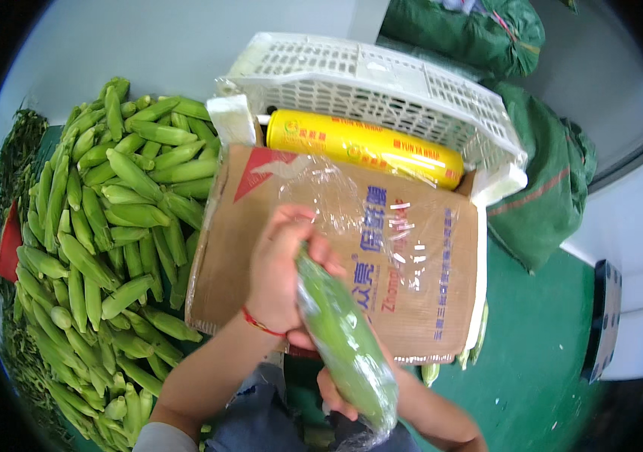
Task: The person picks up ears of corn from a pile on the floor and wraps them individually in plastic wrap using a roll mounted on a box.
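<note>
Ears of green-husked corn wrapped in clear plastic film (pixel 344 339) slant across the middle, over the person's lap. My left hand (pixel 287 265), with a red cord at its wrist, grips their upper end. Around the lower part curls my right hand (pixel 335 392), partly hidden behind the bundle. Beyond my hands lies a cardboard box (pixel 423 271) bearing writing, with clear film over its surface. A yellow roll of cling film (pixel 361 147) sits at the box's far edge, against a white perforated plastic crate (pixel 366 73).
A large heap of unwrapped corn ears (pixel 124 226) covers the floor at left, with trimmed green leaves (pixel 22 339) past it. Green woven sacks (pixel 542 175) stand at the right back. More corn (pixel 430 373) shows below the box's right side on the green floor (pixel 525 350).
</note>
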Available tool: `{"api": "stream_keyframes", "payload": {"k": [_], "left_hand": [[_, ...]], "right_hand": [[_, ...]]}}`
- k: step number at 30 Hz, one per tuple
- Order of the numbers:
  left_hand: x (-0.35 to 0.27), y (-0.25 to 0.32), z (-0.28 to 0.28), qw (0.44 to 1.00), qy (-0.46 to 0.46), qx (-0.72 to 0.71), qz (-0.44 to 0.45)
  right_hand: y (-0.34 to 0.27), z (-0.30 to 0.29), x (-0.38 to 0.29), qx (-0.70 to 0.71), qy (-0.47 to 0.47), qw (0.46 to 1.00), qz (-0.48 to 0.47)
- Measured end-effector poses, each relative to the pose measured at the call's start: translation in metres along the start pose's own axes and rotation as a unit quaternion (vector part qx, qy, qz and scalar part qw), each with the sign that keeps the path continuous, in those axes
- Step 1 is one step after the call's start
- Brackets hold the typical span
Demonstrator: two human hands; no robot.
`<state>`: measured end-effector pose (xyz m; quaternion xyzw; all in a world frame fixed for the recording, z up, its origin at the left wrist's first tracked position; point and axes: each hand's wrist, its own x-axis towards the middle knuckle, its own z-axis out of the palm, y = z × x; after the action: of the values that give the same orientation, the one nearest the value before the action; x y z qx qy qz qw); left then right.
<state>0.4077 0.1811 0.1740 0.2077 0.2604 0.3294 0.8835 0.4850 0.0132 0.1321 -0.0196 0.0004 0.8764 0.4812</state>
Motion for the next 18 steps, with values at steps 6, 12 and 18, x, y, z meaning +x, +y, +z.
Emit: {"api": "stream_keyframes", "payload": {"k": [6, 12, 18], "left_hand": [[-0.009, -0.004, -0.047, 0.951, 0.122, 0.178, 0.221], [-0.027, -0.02, -0.05, 0.923, 0.093, 0.244, 0.283], [-0.053, -0.039, -0.067, 0.86, -0.043, 0.488, 0.142]], "right_hand": [[-0.023, 0.019, -0.044, -0.35, 0.456, 0.799, -0.179], [-0.03, 0.002, -0.019, -0.389, 0.432, 0.491, -0.649], [-0.057, 0.015, -0.007, -0.231, 0.349, 0.547, -0.725]]}}
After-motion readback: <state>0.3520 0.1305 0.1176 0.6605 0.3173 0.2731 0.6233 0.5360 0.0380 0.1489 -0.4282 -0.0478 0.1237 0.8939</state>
